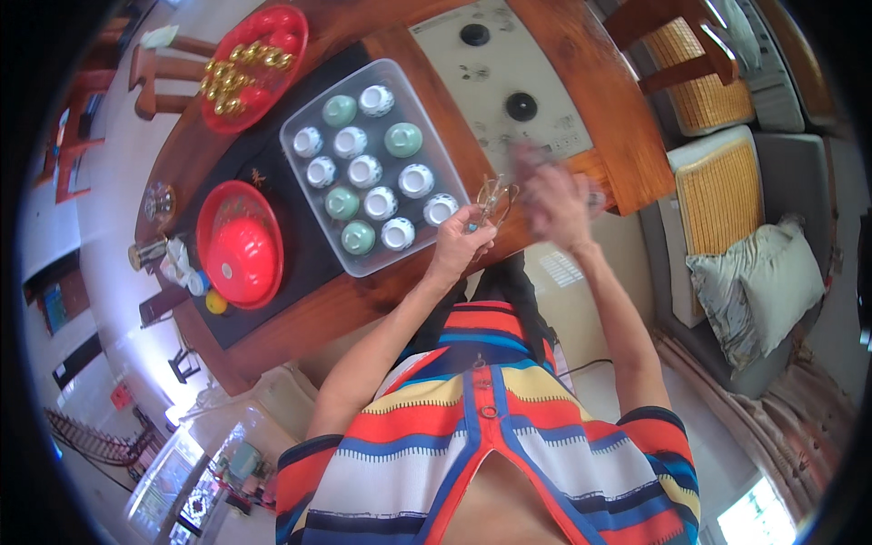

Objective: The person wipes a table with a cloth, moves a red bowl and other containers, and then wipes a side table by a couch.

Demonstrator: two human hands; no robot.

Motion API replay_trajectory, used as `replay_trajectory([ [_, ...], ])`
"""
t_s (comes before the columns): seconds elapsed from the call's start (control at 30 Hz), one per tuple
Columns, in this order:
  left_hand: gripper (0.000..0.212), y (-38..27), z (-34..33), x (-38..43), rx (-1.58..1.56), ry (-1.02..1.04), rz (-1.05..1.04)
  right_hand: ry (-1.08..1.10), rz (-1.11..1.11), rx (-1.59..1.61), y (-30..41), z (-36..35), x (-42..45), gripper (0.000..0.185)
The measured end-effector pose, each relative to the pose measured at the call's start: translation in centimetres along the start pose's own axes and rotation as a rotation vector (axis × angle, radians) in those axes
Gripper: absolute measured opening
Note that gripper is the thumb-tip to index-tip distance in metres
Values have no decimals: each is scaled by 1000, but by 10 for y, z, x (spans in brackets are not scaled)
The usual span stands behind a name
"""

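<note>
My left hand (465, 238) pinches a small bundle of thin, gold-coloured wire-like pieces (496, 197), perhaps folded eyeglasses, above the table's front edge. To its right, my right hand (555, 204) is blurred by motion over the edge near an induction cooktop (558, 75); something reddish and dark shows beside its fingers, too blurred to name. Left of both hands lies a clear plastic tray (354, 267). Upside-down cups stand in it, some white with a blue pattern (440, 209), others pale green (403, 139).
On the wooden table (286, 340), a red basin (242, 259) stands at the left and a red tray (300, 41) with gold-wrapped balls (235, 78) at the far left. A wooden chair (163, 71) adjoins the far side. A grey sofa (776, 163) with cushions stands right.
</note>
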State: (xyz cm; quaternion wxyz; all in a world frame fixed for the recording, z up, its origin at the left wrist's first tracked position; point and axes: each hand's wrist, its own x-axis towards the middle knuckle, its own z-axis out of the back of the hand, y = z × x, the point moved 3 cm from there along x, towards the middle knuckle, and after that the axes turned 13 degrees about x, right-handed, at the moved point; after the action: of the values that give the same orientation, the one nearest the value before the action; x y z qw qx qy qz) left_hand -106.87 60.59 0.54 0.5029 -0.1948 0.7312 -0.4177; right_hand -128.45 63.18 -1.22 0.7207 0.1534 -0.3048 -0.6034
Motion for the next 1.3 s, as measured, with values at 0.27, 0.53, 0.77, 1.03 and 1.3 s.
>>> replay_trajectory([
  [0.27,25,20,23,-16,-134,-40,1,-234,-450,-297,-26,-43,14,56],
  [0.53,28,-2,5,-15,-134,-16,-35,114,-47,-5,66,-86,-14,50],
  [0.77,25,0,-11,-8,-44,-78,39,-72,-39,-48,-31,0,6,43],
  [1.03,19,-3,-105,13,-11,-31,80,-303,-382,-194,-152,92,-8,45],
  [1.3,24,9,-200,41,-46,27,117,-285,-284,-75,-143,71,-42,60],
])
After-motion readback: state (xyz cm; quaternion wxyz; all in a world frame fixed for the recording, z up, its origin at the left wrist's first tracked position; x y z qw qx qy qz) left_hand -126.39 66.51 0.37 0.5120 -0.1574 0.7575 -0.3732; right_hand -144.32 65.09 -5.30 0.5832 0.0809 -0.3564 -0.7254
